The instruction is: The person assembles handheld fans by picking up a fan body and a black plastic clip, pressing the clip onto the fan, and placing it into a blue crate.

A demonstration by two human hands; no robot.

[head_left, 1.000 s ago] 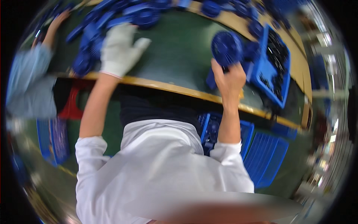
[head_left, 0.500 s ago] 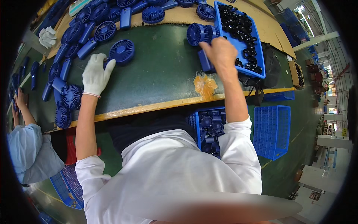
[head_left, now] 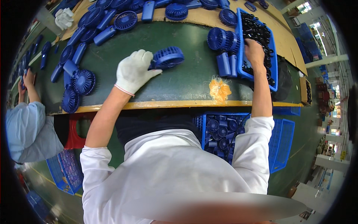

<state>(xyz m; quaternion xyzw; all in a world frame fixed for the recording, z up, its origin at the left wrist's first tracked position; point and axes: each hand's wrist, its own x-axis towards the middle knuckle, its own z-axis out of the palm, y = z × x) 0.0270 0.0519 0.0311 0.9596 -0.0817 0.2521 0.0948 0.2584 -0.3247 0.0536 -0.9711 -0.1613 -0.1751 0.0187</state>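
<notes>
My left hand (head_left: 136, 71), in a white knit glove, is closed around the handle of a blue handheld fan (head_left: 169, 57). The fan's round grille head points right, over the green tabletop; its handle is mostly hidden by the glove. My bare right hand (head_left: 254, 52) reaches into a blue tray (head_left: 274, 71) of small glossy black parts (head_left: 257, 28). Its fingers are curled down among them, and what they pinch is hidden. Just left of the tray, several blue fans (head_left: 223, 56) stand in a tight row, handles toward me.
More blue fans (head_left: 125, 20) lie along the table's far and left sides. An orange-yellow patch (head_left: 220, 90) is near the front edge. Below the table is a blue crate (head_left: 204, 130) of fans. At far left a co-worker in a light-blue sleeve (head_left: 28, 119) handles something blue.
My left hand has moved right with the blue fan. My right hand has left the row of fans and gone into the tray of black parts. The whole view has shifted somewhat.
</notes>
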